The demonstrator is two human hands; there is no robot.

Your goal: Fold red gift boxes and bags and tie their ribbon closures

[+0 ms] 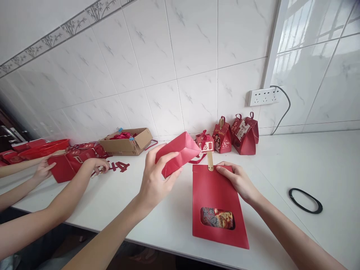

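My left hand (157, 180) is closed around a small red box (178, 153), lifted above the table and tilted. In my right hand (234, 178) the top edge of a red gift bag (215, 191) is pinched between thumb and fingers. The bag stands near the table's front edge, and a patterned packet (218, 218) shows through its window. A gold strip (210, 161) sticks up from the bag's top, close to my right thumb. What the small box contains is hidden.
Finished-looking red gift boxes (222, 137) stand by the wall. A cardboard box (126, 141) holds red material. At left, other people's hands (99, 167) work around a red box (63, 167). A black ring (305, 200) lies at right; a power strip (264, 96) is on the wall.
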